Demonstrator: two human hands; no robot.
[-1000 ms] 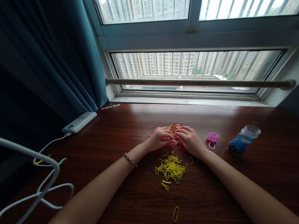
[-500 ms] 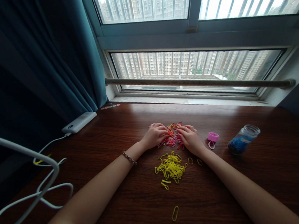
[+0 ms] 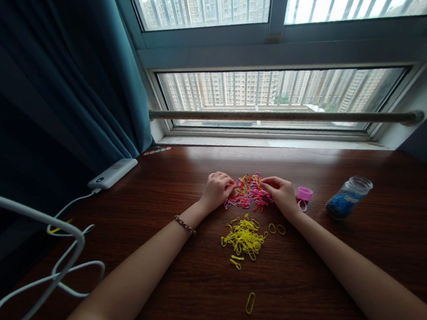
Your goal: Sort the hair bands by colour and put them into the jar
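A heap of small pink, red and yellow rubber bands [image 3: 250, 192] lies on the dark wooden table [image 3: 193, 289]. My left hand [image 3: 216, 189] rests at the heap's left edge, fingers curled onto the bands. At the right edge my right hand [image 3: 281, 192] has its fingers curled, fingertips touching the bands. Nearer to me sits a pile of yellow bands [image 3: 244, 238]. Two loose yellow bands [image 3: 277, 229] lie to its right, and a single yellow band [image 3: 250, 303] lies closer to me.
A pink lid [image 3: 304, 194] sits just right of my right hand. A glass jar with blue bands [image 3: 346, 199] stands further right. A white power bank [image 3: 112, 173] and white cables [image 3: 57, 245] are at the left by the teal curtain [image 3: 56, 64]. A window is behind.
Both hands have moved apart from over the mixed heap to its left and right edges, uncovering the bands. A second loose yellow band now shows right of the yellow pile.
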